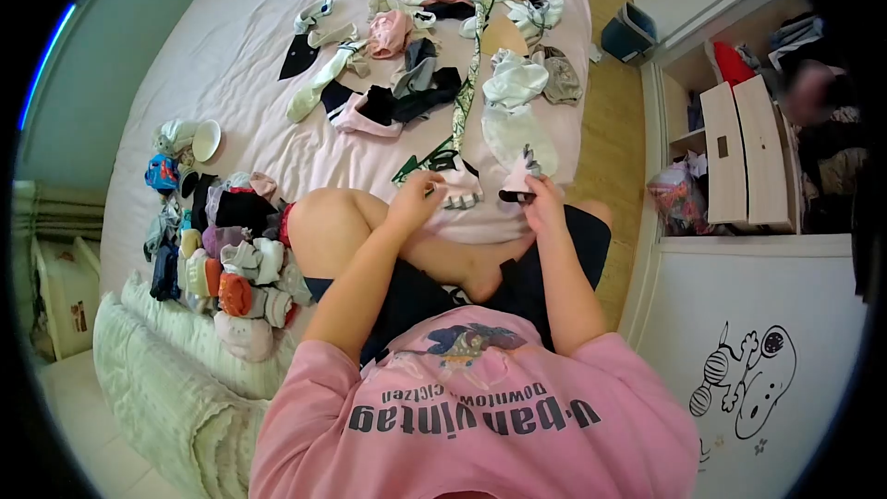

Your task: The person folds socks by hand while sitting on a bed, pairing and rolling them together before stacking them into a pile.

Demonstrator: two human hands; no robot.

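Observation:
My left hand pinches the near left edge of a white sock with black and grey patches, low over the bed in front of my crossed legs. To its right, my right hand has its fingers closed on another white sock with grey stripes and a dark end, held tilted upward. The two socks are apart and look alike in colour. Just beyond them, a long green-and-white patterned strip runs up the bed. A pale sock lies past my right hand.
Loose socks, including a pink one and a dark one, spread over the bed. Bundled socks form a pile at left, near a white bowl. A bin and open drawers stand right.

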